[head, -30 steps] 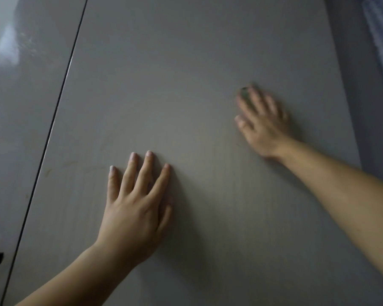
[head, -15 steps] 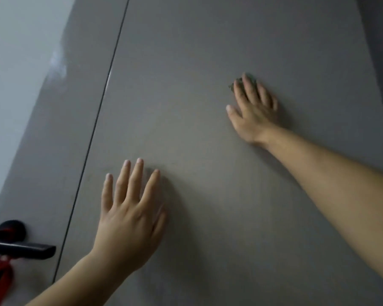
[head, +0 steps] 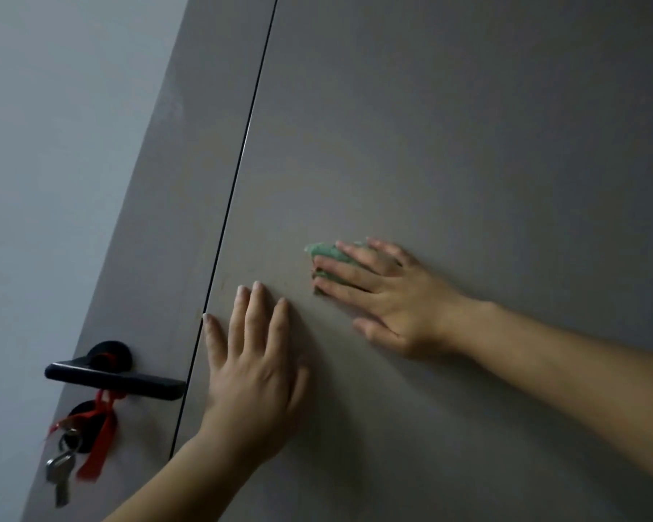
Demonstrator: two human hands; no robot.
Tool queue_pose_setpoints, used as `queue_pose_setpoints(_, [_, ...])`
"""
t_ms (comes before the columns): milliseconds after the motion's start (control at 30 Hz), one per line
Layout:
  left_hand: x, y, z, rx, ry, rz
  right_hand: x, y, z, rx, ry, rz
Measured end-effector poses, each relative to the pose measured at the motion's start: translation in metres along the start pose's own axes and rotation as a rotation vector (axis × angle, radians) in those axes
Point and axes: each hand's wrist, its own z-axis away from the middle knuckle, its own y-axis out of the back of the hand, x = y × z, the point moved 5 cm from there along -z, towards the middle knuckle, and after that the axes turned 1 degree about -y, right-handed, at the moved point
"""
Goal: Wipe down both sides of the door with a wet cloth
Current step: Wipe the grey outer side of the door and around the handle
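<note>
So the cloth (head: 327, 254) is a small green wad, kinda crumpled and mottled. Most of it is hidden under the fingers, with only a bit poking out past the fingertips. It's flat against the door (head: 468, 145), on the wide panel and a little way in from the thin dark groove (head: 238, 182) that runs up the door near its handle-side edge.

The right hand (head: 389, 295) presses the cloth to the surface with fingers straight and spread, not curled round it. The left hand (head: 255, 367) sits just beside it, lower and closer to the groove, palm flat on the door with fingers straight and slightly apart, holding nothing.

The door itself is matte grey-brown with a few faint smudgy marks near the groove. On the strip by the edge there's a black lever handle (head: 114, 376) with a red ribbon (head: 99, 435) tied on it. Below that, silver keys (head: 59, 469) hang from the lock. A pale wall (head: 54, 145) sits past that edge.
</note>
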Motion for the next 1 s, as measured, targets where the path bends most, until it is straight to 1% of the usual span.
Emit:
queue_pose_setpoints(67, [0.004, -0.003, -0.002, -0.049, 0.019, -0.007, 0.022, -0.004, 0.029, -0.007, -0.075, 0.016])
queue_pose_setpoints(100, [0.007, -0.004, -0.003, -0.071, 0.02, -0.02, 0.041, -0.001, 0.036, 0.01, -0.171, 0.013])
queue_pose_setpoints(200, [0.021, -0.004, -0.007, -0.075, -0.028, -0.016, 0.096, 0.014, 0.042, 0.069, -0.614, -0.089])
queue_pose_setpoints(233, [0.029, -0.004, -0.007, -0.073, -0.047, -0.004, 0.095, 0.016, 0.041, 0.081, -0.692, -0.104])
queue_pose_setpoints(267, [0.036, -0.005, -0.007, -0.071, -0.07, 0.007, 0.082, 0.013, 0.041, 0.099, -0.678, -0.096])
queue_pose_setpoints(367, [0.061, -0.009, -0.009, -0.022, -0.171, 0.041, 0.017, -0.013, 0.061, 0.059, -0.351, -0.042])
queue_pose_setpoints(400, [0.069, -0.011, -0.01, -0.005, -0.206, 0.041, 0.018, -0.018, 0.074, 0.06, -0.336, -0.043])
queue_pose_setpoints(433, [0.078, -0.014, -0.013, 0.01, -0.241, 0.035, 0.036, -0.02, 0.089, 0.083, -0.406, -0.057])
queue_pose_setpoints(467, [0.087, -0.017, -0.015, 0.023, -0.273, 0.028, 0.062, -0.02, 0.105, 0.127, -0.546, -0.067])
queue_pose_setpoints(533, [0.106, -0.024, -0.019, 0.036, -0.321, 0.018, 0.119, -0.018, 0.141, 0.177, -0.908, -0.121])
queue_pose_setpoints(567, [0.117, -0.027, -0.02, 0.043, -0.339, 0.018, 0.135, -0.019, 0.156, 0.187, -1.041, -0.148])
queue_pose_setpoints(600, [0.128, -0.03, -0.022, 0.052, -0.358, 0.018, 0.139, -0.021, 0.163, 0.21, -1.118, -0.155])
queue_pose_setpoints(633, [0.14, -0.032, -0.023, 0.058, -0.378, 0.017, 0.132, -0.023, 0.164, 0.238, -1.122, -0.152])
queue_pose_setpoints(667, [0.151, -0.035, -0.024, 0.063, -0.393, 0.014, 0.117, -0.025, 0.161, 0.248, -1.042, -0.157])
queue_pose_setpoints(733, [0.167, -0.038, -0.028, 0.069, -0.398, 0.012, 0.084, -0.035, 0.162, 0.197, -0.754, -0.13])
queue_pose_setpoints(767, [0.174, -0.038, -0.03, 0.068, -0.396, 0.012, 0.084, -0.038, 0.17, 0.162, -0.638, -0.085])
queue_pose_setpoints(800, [0.18, -0.039, -0.033, 0.066, -0.39, 0.011, 0.1, -0.038, 0.181, 0.151, -0.613, -0.055])
queue_pose_setpoints(833, [0.185, -0.039, -0.035, 0.064, -0.381, 0.009, 0.126, -0.037, 0.196, 0.158, -0.701, -0.054])
queue_pose_setpoints(900, [0.193, -0.039, -0.037, 0.07, -0.349, 0.016, 0.184, -0.031, 0.227, 0.16, -1.026, -0.129])
queue_pose_setpoints(933, [0.195, -0.038, -0.037, 0.079, -0.335, 0.023, 0.2, -0.031, 0.237, 0.162, -1.133, -0.176])
queue_pose_setpoints(967, [0.197, -0.038, -0.038, 0.088, -0.328, 0.029, 0.201, -0.032, 0.238, 0.169, -1.165, -0.184])
queue_pose_setpoints(1000, [0.199, -0.038, -0.038, 0.099, -0.324, 0.035, 0.189, -0.032, 0.234, 0.183, -1.121, -0.152])
